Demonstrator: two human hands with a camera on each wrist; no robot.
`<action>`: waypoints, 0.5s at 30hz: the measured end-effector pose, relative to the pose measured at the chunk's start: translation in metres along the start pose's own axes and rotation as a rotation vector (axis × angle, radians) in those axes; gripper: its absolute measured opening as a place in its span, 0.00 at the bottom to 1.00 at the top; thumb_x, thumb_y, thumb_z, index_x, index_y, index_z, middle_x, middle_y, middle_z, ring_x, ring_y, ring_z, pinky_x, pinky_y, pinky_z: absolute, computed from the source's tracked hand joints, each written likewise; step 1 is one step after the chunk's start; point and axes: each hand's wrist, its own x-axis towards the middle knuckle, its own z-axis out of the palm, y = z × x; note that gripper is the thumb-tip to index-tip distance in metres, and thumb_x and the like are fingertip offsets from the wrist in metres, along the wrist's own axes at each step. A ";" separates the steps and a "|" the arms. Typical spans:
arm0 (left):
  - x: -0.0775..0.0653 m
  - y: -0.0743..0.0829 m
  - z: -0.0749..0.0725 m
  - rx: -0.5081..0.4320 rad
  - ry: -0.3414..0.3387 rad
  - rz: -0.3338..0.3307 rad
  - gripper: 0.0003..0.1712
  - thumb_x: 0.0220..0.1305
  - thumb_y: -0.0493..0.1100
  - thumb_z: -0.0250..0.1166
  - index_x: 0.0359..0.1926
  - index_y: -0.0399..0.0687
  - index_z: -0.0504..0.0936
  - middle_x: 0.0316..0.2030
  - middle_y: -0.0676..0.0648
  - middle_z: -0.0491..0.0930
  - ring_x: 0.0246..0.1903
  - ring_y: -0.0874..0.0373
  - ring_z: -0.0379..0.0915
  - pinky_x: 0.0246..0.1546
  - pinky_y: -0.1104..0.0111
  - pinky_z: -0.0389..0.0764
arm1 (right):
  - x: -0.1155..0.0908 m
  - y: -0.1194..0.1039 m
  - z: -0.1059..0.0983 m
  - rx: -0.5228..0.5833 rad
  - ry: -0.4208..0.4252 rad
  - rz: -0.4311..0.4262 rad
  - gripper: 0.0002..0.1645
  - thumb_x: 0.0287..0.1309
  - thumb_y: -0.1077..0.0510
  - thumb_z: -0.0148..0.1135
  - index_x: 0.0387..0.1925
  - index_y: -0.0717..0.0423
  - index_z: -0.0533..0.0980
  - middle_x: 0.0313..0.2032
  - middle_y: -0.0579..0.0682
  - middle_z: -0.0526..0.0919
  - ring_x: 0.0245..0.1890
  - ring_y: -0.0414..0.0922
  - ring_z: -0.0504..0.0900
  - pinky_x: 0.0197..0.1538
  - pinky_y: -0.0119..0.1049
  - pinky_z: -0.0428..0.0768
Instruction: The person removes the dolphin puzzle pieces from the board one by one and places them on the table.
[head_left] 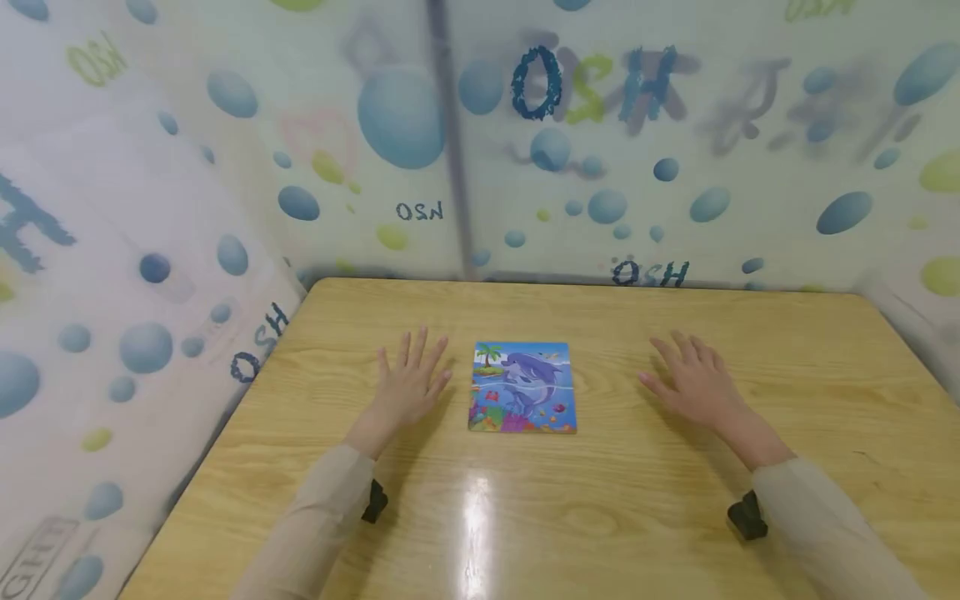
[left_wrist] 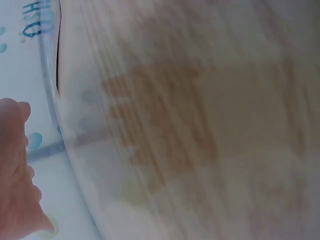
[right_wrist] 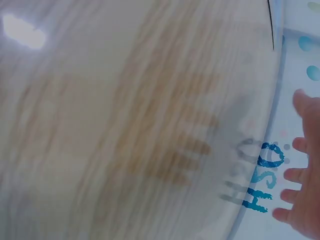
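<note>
A square picture puzzle board (head_left: 522, 387) with a dolphin, a palm tree and sea life lies flat near the middle of the table. To its left, my left hand (head_left: 405, 387) is held with fingers spread, holding nothing. My right hand (head_left: 693, 383) is on the other side of the board, farther off, its fingers also spread and holding nothing. In the left wrist view the left hand (left_wrist: 17, 172) shows at the left edge, its reflection on the glossy tabletop. The right wrist view has the right hand (right_wrist: 305, 175) at the right edge, fingers apart.
The glossy wooden table (head_left: 600, 517) ends at a back edge against a wall covering (head_left: 495, 192) printed with bubbles and letters. A similar covering (head_left: 172, 275) runs along the left side. Dark wrist devices (head_left: 747, 515) hang under both sleeves.
</note>
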 end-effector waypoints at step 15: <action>0.022 0.003 0.004 -0.264 -0.119 0.074 0.42 0.65 0.60 0.49 0.71 0.46 0.45 0.71 0.37 0.37 0.70 0.38 0.29 0.66 0.39 0.34 | 0.026 -0.027 -0.010 0.250 -0.151 0.079 0.34 0.60 0.50 0.56 0.58 0.72 0.63 0.54 0.72 0.64 0.54 0.66 0.65 0.54 0.60 0.68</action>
